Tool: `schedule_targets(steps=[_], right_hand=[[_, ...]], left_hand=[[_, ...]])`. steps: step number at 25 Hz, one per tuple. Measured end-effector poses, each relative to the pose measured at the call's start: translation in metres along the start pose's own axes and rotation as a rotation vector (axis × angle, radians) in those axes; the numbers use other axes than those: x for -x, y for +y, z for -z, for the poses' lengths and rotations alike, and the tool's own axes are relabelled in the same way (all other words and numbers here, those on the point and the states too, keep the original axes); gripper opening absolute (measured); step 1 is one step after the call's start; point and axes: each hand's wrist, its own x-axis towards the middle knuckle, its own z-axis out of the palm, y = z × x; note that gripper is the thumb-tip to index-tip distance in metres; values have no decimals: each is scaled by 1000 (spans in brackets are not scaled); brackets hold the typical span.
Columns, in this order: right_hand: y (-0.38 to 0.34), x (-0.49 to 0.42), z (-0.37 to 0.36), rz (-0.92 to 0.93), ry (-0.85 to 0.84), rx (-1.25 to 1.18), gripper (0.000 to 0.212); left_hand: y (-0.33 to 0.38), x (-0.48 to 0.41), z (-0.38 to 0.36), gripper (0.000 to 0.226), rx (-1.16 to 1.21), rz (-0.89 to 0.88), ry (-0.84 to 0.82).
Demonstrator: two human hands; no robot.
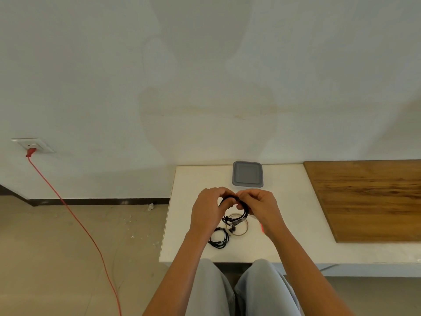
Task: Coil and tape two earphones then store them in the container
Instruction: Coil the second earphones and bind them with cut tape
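Between my two hands, above the worktop (284,226): first earphone (243,209), black cord looped into a coil. Left hand (208,210) fingers curl round its left side; right hand (262,208) fingers pinch the top of the loop. Second earphone (219,238) lies coiled just below my left hand. Tape roll (245,231) sits beneath the held coil. Grey container (247,174), lid on, stands just beyond my fingers.
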Motion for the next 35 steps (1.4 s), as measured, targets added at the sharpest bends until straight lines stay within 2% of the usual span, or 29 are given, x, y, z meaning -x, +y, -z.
schedule_targets(steps=[3, 5, 8, 11, 14, 19, 22, 28, 32, 35], right_hand=[[-9, 1, 2, -103, -14, -8, 16], [-17, -1, 5, -243, -56, -36, 17], [-26, -6, 13, -514, -217, -141, 18], [-29, -11, 20, -645, -324, -217, 17], [-33, -10, 19, -592, -328, -161, 19], [-37, -1, 11, -54, -103, 149, 17], [-39, 0, 12, 29, -128, 249, 24], [-43, -8, 16, -206, -243, 227, 28], [-44, -14, 21, -485, -331, -41, 21], [-40, -17, 24, -611, -380, -151, 18]], left_hand=[[-1, 0, -1, 13, -37, -89, 24], [1, 1, 0, 13, -58, -167, 28], [5, 5, 3, 14, -42, -255, 75], [5, 5, 5, 13, 22, -298, 105], [8, 5, 6, 13, 26, -304, 62], [13, 5, 6, 8, 66, -139, -37], [17, 7, 7, 8, 113, -110, -91], [21, 9, 13, 7, 104, -102, -136], [24, 10, 14, 12, 73, -144, -126], [21, 11, 12, 23, 73, -214, -84]])
